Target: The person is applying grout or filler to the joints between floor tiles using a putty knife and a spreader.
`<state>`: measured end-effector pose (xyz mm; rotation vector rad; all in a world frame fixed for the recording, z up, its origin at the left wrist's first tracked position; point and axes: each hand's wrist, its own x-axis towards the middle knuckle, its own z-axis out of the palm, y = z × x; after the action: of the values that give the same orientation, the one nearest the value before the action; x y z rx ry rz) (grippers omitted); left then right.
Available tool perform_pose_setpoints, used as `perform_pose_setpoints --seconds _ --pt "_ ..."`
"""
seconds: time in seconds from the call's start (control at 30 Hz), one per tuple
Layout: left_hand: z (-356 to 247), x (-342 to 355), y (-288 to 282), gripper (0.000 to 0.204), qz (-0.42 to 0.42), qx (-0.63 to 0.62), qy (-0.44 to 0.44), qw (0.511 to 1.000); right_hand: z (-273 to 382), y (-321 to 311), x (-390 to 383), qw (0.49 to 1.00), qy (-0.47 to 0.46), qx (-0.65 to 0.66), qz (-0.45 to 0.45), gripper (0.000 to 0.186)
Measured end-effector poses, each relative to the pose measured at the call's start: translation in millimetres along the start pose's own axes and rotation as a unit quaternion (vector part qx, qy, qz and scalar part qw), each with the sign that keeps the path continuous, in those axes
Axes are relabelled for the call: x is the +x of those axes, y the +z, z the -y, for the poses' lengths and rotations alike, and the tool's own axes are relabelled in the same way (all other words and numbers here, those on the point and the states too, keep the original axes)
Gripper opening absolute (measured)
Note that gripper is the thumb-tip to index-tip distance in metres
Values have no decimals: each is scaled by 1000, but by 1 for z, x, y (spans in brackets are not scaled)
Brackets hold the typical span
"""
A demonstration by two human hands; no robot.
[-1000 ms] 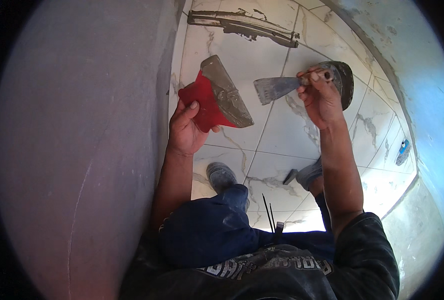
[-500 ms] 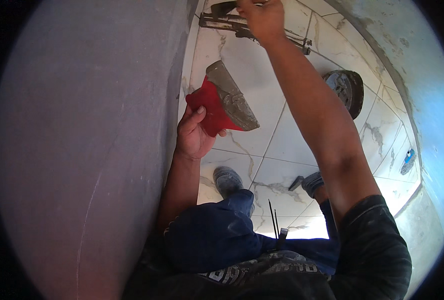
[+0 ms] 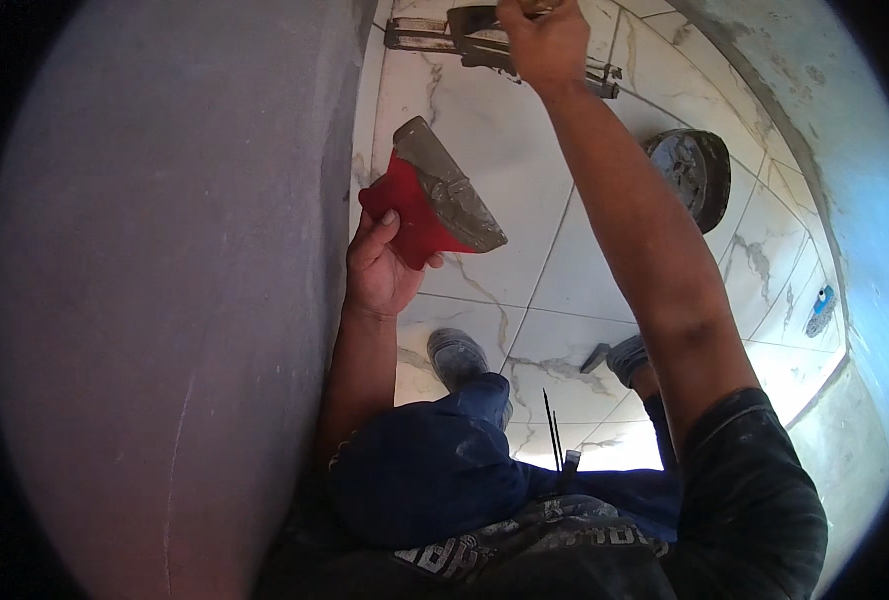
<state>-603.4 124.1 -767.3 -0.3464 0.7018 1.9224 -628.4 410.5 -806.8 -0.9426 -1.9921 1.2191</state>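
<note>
Plainly, the left hand (image 3: 386,278) gripped a paste-coated red spreader (image 3: 416,208); the right hand (image 3: 549,48) clasped a putty knife (image 3: 474,18) at a smeared strip (image 3: 417,35).

The scraper (image 3: 411,218) looks matt plastic (its paste (image 3: 450,192) lumpy).
</note>
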Motion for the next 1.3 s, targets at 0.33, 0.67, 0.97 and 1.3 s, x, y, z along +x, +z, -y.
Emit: perform_pose_setpoints --seconds 0.33,0.67,0.97,1.3 --pt "0 -1 1 35 1 20 -6 1000 -37 -91 -5 985 65 -153 -48 36" --pt "1 -2 5 33 -3 24 3 1000 -35 -150 -11 970 68 -221 -75 32" --pt "0 -2 4 33 -22 40 5 999 -25 -108 -28 998 47 -37 17 32" --pt "-1 -3 0 39 -7 10 11 1000 20 -8 -36 998 43 -17 43 25"
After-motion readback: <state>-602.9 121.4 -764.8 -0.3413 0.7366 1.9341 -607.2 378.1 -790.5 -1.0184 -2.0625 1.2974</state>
